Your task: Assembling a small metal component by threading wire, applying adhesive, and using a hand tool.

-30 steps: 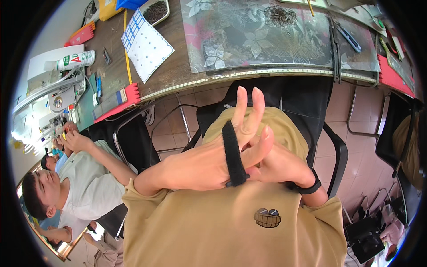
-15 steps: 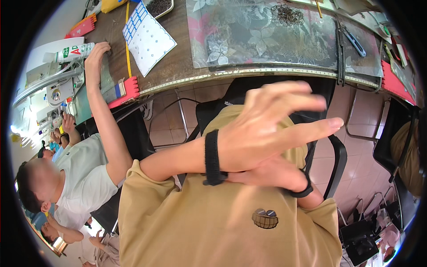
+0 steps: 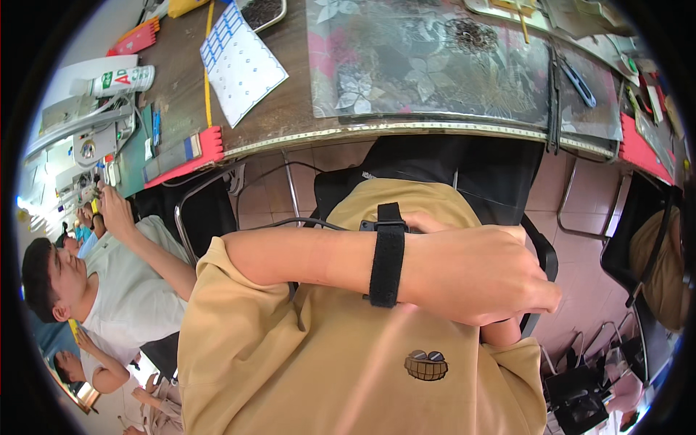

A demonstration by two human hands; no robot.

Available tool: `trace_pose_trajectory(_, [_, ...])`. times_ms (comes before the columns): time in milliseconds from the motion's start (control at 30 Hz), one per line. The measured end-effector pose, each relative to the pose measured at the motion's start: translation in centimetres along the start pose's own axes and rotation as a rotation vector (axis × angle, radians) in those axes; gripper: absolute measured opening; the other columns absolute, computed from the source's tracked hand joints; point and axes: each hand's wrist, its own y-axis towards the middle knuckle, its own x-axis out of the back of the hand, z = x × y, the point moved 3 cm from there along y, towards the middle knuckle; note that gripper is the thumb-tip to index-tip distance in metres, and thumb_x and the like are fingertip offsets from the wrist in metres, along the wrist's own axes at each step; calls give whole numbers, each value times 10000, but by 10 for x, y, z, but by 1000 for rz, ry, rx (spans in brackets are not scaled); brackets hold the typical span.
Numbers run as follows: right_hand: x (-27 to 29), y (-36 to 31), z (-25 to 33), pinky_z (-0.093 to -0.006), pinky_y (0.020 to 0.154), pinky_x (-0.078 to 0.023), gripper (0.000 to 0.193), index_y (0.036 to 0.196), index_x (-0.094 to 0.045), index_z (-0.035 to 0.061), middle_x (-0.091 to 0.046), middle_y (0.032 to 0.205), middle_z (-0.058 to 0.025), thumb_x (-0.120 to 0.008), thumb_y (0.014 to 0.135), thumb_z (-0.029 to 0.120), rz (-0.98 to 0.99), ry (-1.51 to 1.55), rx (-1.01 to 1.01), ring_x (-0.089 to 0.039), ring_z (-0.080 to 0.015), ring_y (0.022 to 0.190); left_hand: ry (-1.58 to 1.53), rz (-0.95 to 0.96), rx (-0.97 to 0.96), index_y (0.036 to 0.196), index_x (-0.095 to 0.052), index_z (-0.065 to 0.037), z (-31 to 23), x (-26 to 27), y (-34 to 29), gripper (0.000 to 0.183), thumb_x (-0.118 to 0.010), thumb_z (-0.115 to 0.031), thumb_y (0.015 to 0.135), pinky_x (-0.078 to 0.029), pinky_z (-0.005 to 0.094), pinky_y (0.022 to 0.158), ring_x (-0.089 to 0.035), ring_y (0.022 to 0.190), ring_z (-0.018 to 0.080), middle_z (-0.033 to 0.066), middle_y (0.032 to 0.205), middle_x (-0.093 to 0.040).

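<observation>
My left hand lies across my right wrist, palm down, with its fingers curled in; what they close on, if anything, is hidden. On the left wrist is a black strap with a small dark piece at its upper end. My right hand is mostly covered by the left hand and forearm. Only a bit of it shows above the left wrist, and its fingers cannot be made out. A sliver of black band peeks out below the left hand, by the right forearm. Both arms are crossed in front of my tan shirt.
Ahead stands a table with a clear flower-patterned mat, a pile of small dark pieces, a blue cutter and a patterned white sheet. A white bottle is at left, near a seated person. A black chair is before me.
My left hand has gone from spread fingers to curled ones and turned over my right wrist. The person at left has drawn an arm back from beside the bottle.
</observation>
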Motion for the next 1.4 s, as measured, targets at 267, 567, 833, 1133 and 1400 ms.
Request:
trace_pose_trajectory(267, [31,19,-14,-342,981,-474,706,1362,-544,44,-442,1486,-68,-862,776,275,-114,58,-8,-487,-148,1295,0,-320,-95,1108,-629,-146,6,19,13,358,-713,-154,760,-421,339,744,-568,752,158,-43,787,-554])
trace_pose_trajectory(567, [-2,-32,30,-345,982,-472,716,1360,-542,35,-444,1483,-78,-868,771,278,-192,118,25,-488,-151,1292,312,-565,-269,751,-556,-159,6,22,39,106,-650,-205,740,-413,331,701,-586,696,144,-68,631,-569])
trace_pose_trajectory(833, [-3,-48,24,-370,1039,-414,732,1250,-565,40,-523,1251,-97,-925,683,332,-148,195,-329,-520,-260,1189,465,-451,-318,693,-555,-161,10,12,66,126,-662,-220,724,-388,333,690,-606,643,143,-69,582,-577])
trace_pose_trajectory(1133, [26,-60,-11,-407,1057,-412,798,1484,-385,15,-644,1170,-112,-770,859,326,-204,866,-498,-560,-238,1204,474,-298,-238,706,-594,-172,0,-11,57,116,-666,-255,743,-381,341,688,-623,654,144,-66,598,-609])
trace_pose_trajectory(1400, [36,-54,-28,-352,1007,-447,523,1122,-671,-45,-700,1011,-114,-465,1047,430,84,608,-441,-633,-190,1066,499,0,-254,718,-604,-157,-29,-63,38,109,-688,-222,745,-364,331,735,-590,607,131,-75,549,-573])
